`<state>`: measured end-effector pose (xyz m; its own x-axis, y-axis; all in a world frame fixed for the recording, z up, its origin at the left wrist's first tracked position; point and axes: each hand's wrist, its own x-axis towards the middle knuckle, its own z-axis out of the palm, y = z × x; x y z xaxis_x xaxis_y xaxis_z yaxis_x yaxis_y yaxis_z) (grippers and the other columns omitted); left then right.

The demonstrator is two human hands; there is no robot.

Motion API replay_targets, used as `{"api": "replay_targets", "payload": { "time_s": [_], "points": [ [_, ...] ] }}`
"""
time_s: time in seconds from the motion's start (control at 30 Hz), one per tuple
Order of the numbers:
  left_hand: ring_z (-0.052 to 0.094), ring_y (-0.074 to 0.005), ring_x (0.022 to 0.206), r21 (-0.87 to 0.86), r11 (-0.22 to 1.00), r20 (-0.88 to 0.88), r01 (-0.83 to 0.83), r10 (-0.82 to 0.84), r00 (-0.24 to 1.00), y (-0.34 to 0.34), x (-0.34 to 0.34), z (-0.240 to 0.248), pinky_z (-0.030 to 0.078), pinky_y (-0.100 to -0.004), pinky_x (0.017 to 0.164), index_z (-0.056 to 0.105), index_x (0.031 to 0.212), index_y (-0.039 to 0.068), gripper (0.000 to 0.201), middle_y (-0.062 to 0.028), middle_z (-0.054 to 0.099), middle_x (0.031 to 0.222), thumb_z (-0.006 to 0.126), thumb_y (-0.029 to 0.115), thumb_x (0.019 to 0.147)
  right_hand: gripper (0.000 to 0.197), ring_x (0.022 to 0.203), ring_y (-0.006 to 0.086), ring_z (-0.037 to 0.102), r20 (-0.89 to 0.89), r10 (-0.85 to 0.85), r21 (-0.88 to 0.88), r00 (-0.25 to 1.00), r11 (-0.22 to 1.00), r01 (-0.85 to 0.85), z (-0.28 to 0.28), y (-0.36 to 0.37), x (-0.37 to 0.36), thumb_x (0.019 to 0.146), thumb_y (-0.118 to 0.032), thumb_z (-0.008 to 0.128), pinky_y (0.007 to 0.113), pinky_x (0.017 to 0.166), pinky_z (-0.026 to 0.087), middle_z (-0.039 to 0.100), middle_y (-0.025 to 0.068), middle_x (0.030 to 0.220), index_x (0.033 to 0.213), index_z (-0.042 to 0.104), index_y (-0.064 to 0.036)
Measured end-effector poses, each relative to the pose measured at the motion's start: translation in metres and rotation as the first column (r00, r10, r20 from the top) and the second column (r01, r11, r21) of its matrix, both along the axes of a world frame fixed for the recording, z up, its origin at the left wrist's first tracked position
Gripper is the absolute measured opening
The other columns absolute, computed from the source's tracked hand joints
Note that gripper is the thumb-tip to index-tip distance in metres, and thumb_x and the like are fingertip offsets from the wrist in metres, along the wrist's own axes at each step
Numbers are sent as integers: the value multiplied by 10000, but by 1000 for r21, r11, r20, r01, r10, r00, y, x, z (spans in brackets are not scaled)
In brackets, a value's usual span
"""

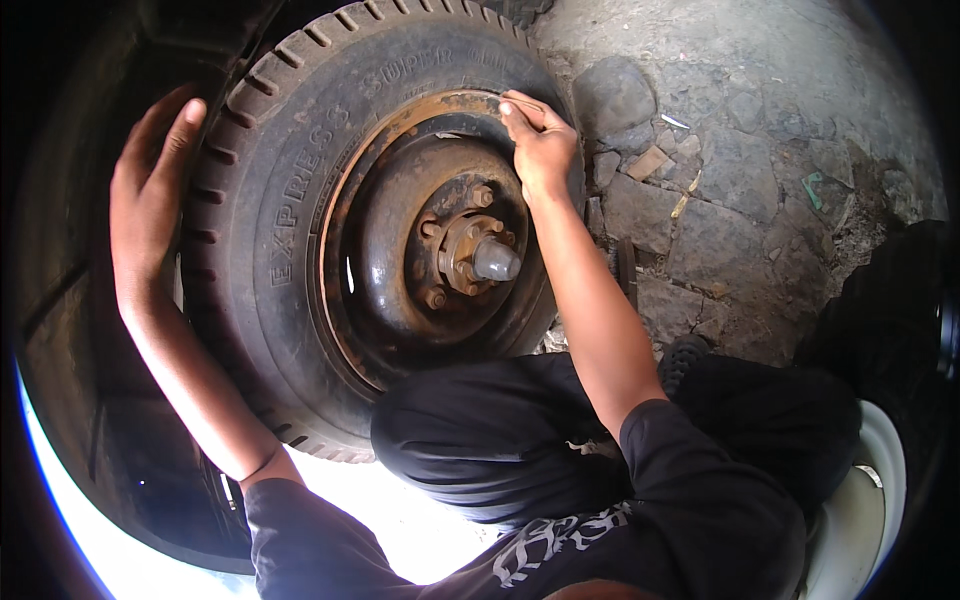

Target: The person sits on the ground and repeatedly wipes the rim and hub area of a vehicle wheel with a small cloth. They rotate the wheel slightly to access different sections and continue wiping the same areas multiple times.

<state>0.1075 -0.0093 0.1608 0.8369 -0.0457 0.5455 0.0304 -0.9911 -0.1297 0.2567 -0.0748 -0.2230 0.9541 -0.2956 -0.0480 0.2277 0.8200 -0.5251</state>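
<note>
Probably steadying tire [250, 225]: left hand [148, 200] is holding fingers apart, right hand's [545, 152] lying bent by rim [425, 113], clamping unclear; next needing even grip.

Likely vehicle workshop: wheel [385, 245], cracked floor [735, 205].

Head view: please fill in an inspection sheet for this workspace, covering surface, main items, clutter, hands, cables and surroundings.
Surface: grey, cracked, uneven stone-like floor.
Main items: black tyre around a rusty wheel; bolted hub with a grey centre cap.
Clutter: brownish chip, white scrap and green scrap on the floor.
Left hand: open, beside the tyre's tread; contact unclear.
Right hand: fingers bent at the wheel's upper-right edge; grip unclear.
Cables: nothing seen.
Surroundings: dark-trousered knee close to the tyre; white curved object at lower right, kind unclear.
</note>
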Motion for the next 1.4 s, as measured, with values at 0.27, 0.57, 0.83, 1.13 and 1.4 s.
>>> {"api": "replay_targets", "payload": {
  "time_s": [0.27, 0.57, 0.83, 1.13, 1.4],
  "points": [
    [425, -366, 1544, 50, 999, -366, 21, -1, 931, 19, 12, -17, 331, -474, 1264, 415, 1647, 57, 905, -248, 476, 1635, 693, 605, 982, 172, 796, 72, 680, -107, -122, -108, 987, 988, 111, 4, 34, 5, 949, 0, 802, 228, 732, 552, 804, 58, 974, 1113, 773, 44],
    [403, -355, 1559, 94, 994, -363, 46, -9, 932, 16, 7, -15, 301, -450, 1276, 421, 1637, 39, 955, -256, 461, 1641, 692, 656, 961, 152, 856, 100, 707, -121, -118, -109, 986, 988, 105, 23, 36, -8, 956, -5, 798, 255, 818, 581, 808, 89, 1007, 1096, 773, 49],
    [395, -357, 1563, 99, 993, -370, 58, -17, 929, 16, 7, -17, 293, -455, 1280, 417, 1640, 45, 953, -249, 458, 1644, 691, 655, 961, 173, 876, 97, 713, -157, -103, -199, 982, 977, 71, 19, 31, -15, 935, -41, 831, 254, 839, 568, 819, 76, 992, 1083, 786, 38],
    [317, -349, 1607, 108, 993, -387, 39, 6, 922, 19, 9, -15, 241, -475, 1307, 391, 1658, 61, 941, -229, 397, 1694, 670, 646, 975, 154, 906, 99, 717, -56, -188, -126, 981, 976, 180, 8, 38, -19, 934, -18, 821, 268, 877, 563, 818, 60, 1012, 1071, 780, 40],
    [362, -338, 1585, 149, 986, -380, 74, -12, 925, 10, 10, -19, 261, -455, 1298, 399, 1653, 56, 882, -232, 433, 1672, 700, 561, 996, 183, 816, 121, 709, -256, 78, 136, 963, 990, -44, 33, 29, -13, 950, -122, 840, 258, 680, 499, 798, 46, 982, 1097, 802, -19]
  ]
}}
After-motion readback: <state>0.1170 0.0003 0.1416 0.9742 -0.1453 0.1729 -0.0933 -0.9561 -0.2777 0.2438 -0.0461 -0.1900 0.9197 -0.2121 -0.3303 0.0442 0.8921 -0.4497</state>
